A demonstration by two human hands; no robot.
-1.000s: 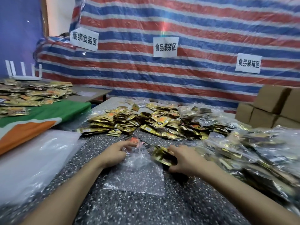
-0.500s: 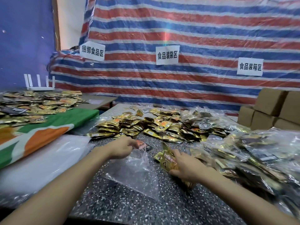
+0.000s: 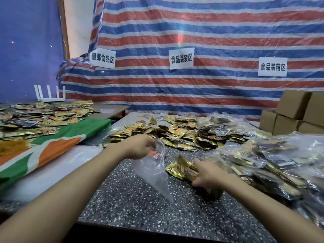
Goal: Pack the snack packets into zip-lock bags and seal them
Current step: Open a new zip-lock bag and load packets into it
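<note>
My left hand point(image 3: 140, 146) pinches the bag point(image 3: 154, 172) mouth above the bench point(image 3: 140, 207); right hand point(image 3: 208, 174) grips a stack of packets point(image 3: 180, 169) beside it.

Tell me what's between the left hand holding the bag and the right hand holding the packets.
In the head view, only the clear zip-lock bag hanging from the left hand and bare speckled tabletop separate it from the right hand gripping gold snack packets.

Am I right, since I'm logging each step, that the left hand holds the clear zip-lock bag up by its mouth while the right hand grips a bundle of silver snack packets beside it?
Not quite: the packets are gold, not silver. In the head view the left hand holds the clear zip-lock bag up by its mouth while the right hand grips a bundle of gold snack packets beside it.
</note>
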